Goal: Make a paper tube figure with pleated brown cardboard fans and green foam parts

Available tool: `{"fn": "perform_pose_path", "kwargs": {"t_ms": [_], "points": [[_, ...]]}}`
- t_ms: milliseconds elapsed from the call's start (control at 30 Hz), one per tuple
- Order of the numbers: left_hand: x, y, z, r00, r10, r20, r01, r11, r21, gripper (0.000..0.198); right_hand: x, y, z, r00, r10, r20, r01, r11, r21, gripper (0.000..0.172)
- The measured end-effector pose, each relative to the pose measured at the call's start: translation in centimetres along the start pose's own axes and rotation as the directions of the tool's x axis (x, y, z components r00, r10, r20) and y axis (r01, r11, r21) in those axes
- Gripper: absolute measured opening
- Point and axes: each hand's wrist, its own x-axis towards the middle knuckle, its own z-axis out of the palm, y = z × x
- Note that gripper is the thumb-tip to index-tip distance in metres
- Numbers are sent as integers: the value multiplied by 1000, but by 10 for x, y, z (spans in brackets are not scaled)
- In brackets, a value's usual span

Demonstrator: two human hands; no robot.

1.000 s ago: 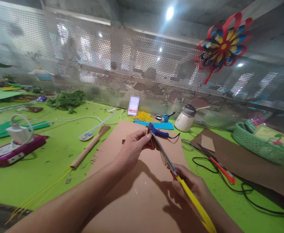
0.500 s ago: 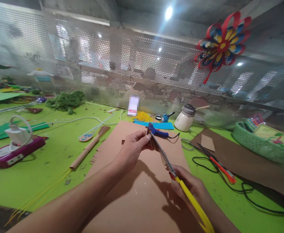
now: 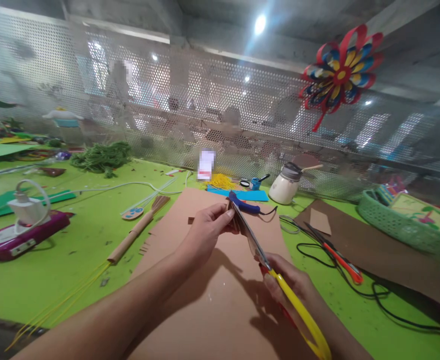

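While our left hand (image 3: 209, 227) pinches a small bundle of brown paper (image 3: 235, 222), our right hand (image 3: 291, 275) is wrapped round the yellow and red handles of the scissors (image 3: 280, 281), whose blades lie along that bundle; we cannot tell how much paper sits between them. We hold both above a large tan sheet (image 3: 204, 320) on the green table (image 3: 80, 230), running from beyond its middle toward the near edge. Just past our fingertips, a blue glue gun (image 3: 247, 206) lies by the sheet's far edge. To our left we see a paper roll (image 3: 127, 240) with yellow strings (image 3: 100, 270) trailing toward the table's near edge, while a green basket (image 3: 379, 217) stands toward the right edge and a white jug (image 3: 283, 189) near the far one
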Motion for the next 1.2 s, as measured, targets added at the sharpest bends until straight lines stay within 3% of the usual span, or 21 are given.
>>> {"fn": "perform_pose_path", "kwargs": {"t_ms": [667, 933, 1100, 1200], "points": [[-4, 7, 4, 1000, -16, -2, 16, 999, 29, 20, 3, 5, 1, 999, -26, -29, 26, 1000, -7, 51], [-3, 5, 3, 1000, -6, -9, 7, 996, 86, 20, 4, 13, 0, 1000, 16, -7, -16, 1000, 2, 58], [-3, 6, 3, 1000, -2, 2, 2, 996, 86, 20, 5, 14, -1, 1000, 9, -22, -8, 1000, 22, 48], [-3, 6, 3, 1000, 0, 9, -1, 996, 88, 19, 7, 11, -6, 997, -55, -50, 51, 997, -65, 40]]}}
